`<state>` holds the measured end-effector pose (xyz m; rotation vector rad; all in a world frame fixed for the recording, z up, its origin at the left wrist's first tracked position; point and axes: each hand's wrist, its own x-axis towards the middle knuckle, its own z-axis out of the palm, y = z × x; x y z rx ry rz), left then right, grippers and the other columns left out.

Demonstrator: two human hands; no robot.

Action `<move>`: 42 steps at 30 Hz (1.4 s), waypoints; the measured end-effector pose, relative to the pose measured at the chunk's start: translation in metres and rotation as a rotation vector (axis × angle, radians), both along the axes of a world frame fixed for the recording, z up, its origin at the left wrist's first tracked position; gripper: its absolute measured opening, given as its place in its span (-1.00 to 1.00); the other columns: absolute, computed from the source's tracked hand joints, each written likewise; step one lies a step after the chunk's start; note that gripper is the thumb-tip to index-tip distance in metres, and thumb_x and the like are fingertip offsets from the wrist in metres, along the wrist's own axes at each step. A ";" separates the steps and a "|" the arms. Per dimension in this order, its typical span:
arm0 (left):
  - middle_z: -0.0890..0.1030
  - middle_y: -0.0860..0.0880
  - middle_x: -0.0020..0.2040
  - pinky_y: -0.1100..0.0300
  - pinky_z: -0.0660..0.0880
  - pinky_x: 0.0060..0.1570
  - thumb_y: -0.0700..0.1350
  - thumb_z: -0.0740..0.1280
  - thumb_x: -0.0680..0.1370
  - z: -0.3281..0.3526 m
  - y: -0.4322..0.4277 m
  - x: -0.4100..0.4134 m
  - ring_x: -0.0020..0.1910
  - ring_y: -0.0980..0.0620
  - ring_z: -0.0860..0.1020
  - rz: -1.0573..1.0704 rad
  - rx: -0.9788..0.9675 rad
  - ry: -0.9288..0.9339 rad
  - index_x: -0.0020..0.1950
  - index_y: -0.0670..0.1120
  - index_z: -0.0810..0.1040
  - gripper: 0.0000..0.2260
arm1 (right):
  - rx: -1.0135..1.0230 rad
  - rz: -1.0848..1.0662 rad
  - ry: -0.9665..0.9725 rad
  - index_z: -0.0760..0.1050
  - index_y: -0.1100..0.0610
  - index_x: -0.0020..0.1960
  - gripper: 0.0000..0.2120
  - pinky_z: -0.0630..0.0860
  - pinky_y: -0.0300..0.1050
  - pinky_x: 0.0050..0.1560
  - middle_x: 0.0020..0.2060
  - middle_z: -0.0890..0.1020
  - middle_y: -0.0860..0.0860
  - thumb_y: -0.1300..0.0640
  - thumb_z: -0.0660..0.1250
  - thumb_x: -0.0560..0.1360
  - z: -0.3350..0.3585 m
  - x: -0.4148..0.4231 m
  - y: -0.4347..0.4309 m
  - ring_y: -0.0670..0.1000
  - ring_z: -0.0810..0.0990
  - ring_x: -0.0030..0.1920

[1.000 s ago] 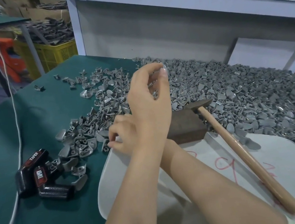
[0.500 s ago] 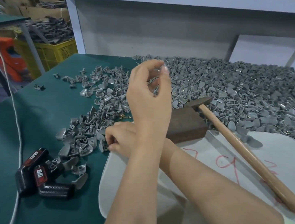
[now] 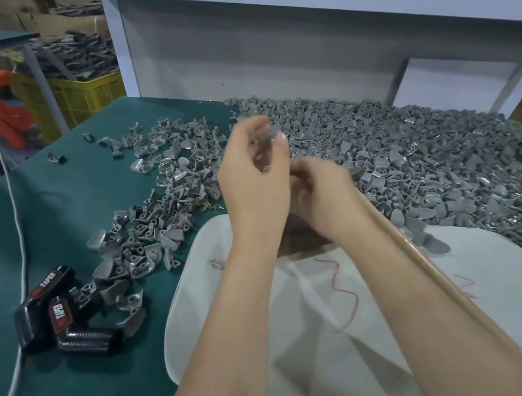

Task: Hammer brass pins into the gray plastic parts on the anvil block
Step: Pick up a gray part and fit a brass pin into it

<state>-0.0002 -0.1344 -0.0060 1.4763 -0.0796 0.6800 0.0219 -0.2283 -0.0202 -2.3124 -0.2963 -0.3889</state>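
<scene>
My left hand (image 3: 255, 181) is raised above the brown anvil block (image 3: 299, 242) and pinches a gray plastic part (image 3: 269, 133) at its fingertips. Just to its right, my right hand (image 3: 323, 195) is blurred, its fingers curled toward the left palm, where a small brass pin (image 3: 265, 169) glints. The hands hide most of the block. The hammer lies untouched: its head (image 3: 359, 172) peeks out behind my right hand and its wooden handle (image 3: 430, 268) runs down to the right. Loose brass pins (image 3: 212, 207) lie on the green mat.
A big heap of gray parts (image 3: 415, 159) covers the back right, with a smaller scatter (image 3: 145, 244) at the left. The block stands on a white sheet (image 3: 405, 328). Black tape dispensers (image 3: 51, 314) and a white cable (image 3: 11, 199) lie left. A white shelf (image 3: 298, 41) closes the back.
My right hand left the loose pins at the left, uncrossed from under my left arm and came up beside my left hand. The left hand stayed raised with the gray part.
</scene>
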 end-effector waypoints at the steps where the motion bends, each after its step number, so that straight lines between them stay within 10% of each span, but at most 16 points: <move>1: 0.56 0.19 -0.06 0.48 0.45 0.02 -0.21 0.35 0.54 -0.006 -0.002 0.003 -0.05 0.27 0.56 -0.053 0.093 0.086 0.12 -0.03 0.51 -0.82 | 0.063 -0.066 0.031 0.60 0.14 0.02 -0.78 0.53 -0.12 0.05 -0.14 0.67 0.04 0.32 0.23 0.51 0.001 0.003 -0.015 0.00 0.63 -0.11; 5: 0.59 -0.03 0.06 0.07 0.48 0.16 -0.20 0.33 0.53 -0.026 -0.012 0.008 0.06 -0.03 0.57 -0.168 0.588 0.319 0.20 -0.09 0.51 -0.76 | 0.468 -0.098 0.193 0.51 0.34 0.04 -0.88 0.58 -0.32 -0.26 -0.28 0.62 0.08 0.39 0.24 0.53 -0.001 -0.014 -0.048 -0.18 0.59 -0.40; 11: 0.53 -0.01 0.13 0.03 0.26 0.16 0.10 0.34 0.50 -0.029 -0.014 0.006 0.20 -0.09 0.44 0.091 1.001 0.448 0.13 0.10 0.53 -0.77 | 0.647 -0.065 0.224 0.47 0.23 -0.12 -0.90 0.56 -0.33 -0.33 -0.32 0.59 0.09 0.39 0.26 0.52 -0.012 -0.017 -0.047 -0.16 0.57 -0.44; 23: 0.53 0.13 -0.07 0.04 0.32 0.18 -0.07 0.33 0.53 -0.026 0.001 0.009 0.12 -0.01 0.51 -0.063 0.891 0.513 0.03 0.08 0.52 -0.90 | 0.319 -0.073 0.053 0.51 0.03 -0.19 -0.82 0.56 -0.08 -0.08 -0.27 0.62 -0.02 0.28 0.34 0.49 -0.025 -0.012 -0.038 0.00 0.61 -0.21; 33: 0.59 -0.04 0.10 0.02 0.43 0.20 -0.24 0.26 0.54 -0.024 0.001 0.008 0.11 -0.08 0.53 -0.072 0.776 0.435 0.16 -0.04 0.54 -0.77 | 0.195 -0.079 -0.009 0.49 -0.06 -0.17 -0.83 0.39 -0.43 -0.19 -0.31 0.57 -0.18 0.19 0.33 0.50 -0.028 -0.015 -0.032 -0.21 0.52 -0.24; 38: 0.57 0.09 -0.16 0.09 0.49 -0.01 0.11 0.40 0.44 -0.023 0.003 0.006 -0.09 0.00 0.54 -0.040 0.829 0.463 -0.06 0.01 0.54 -0.78 | 0.229 -0.094 -0.018 0.50 -0.02 -0.15 -0.86 0.49 0.05 0.07 -0.20 0.63 -0.02 0.21 0.32 0.50 -0.026 -0.017 -0.038 0.05 0.57 -0.05; 42: 0.58 0.06 -0.12 0.00 0.48 0.10 -0.02 0.38 0.48 -0.023 -0.002 0.005 0.00 -0.05 0.54 -0.101 0.914 0.464 -0.01 0.01 0.55 -0.88 | 0.194 -0.081 -0.023 0.55 0.01 -0.14 -0.89 0.49 -0.01 0.08 -0.20 0.63 -0.07 0.20 0.34 0.49 -0.026 -0.016 -0.038 0.02 0.57 -0.06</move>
